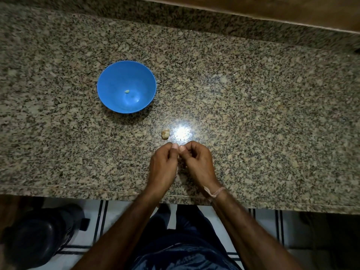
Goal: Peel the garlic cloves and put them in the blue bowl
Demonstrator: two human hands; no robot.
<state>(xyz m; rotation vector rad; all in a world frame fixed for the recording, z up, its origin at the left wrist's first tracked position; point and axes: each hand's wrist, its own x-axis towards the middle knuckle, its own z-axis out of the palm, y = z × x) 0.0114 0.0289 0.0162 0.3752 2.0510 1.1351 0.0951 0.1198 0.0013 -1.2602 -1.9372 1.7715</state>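
Observation:
The blue bowl (pixel 113 82) stands on the granite counter, left of centre, with one small peeled garlic clove (pixel 127 91) inside. A small garlic bulb piece (pixel 165 133) lies on the counter just beyond my hands. My left hand (pixel 163 164) and my right hand (pixel 198 162) meet thumb to thumb near the front edge, fingers curled. They pinch something small between them, mostly hidden; only a pale sliver shows between the fingers.
The granite counter (pixel 253 106) runs wide, with a raised back ledge and a wooden strip (pixel 272 8) behind. A bright light glare (pixel 181 132) sits beside the garlic. Below the front edge are a tiled floor and a dark round object (pixel 39 236) at lower left.

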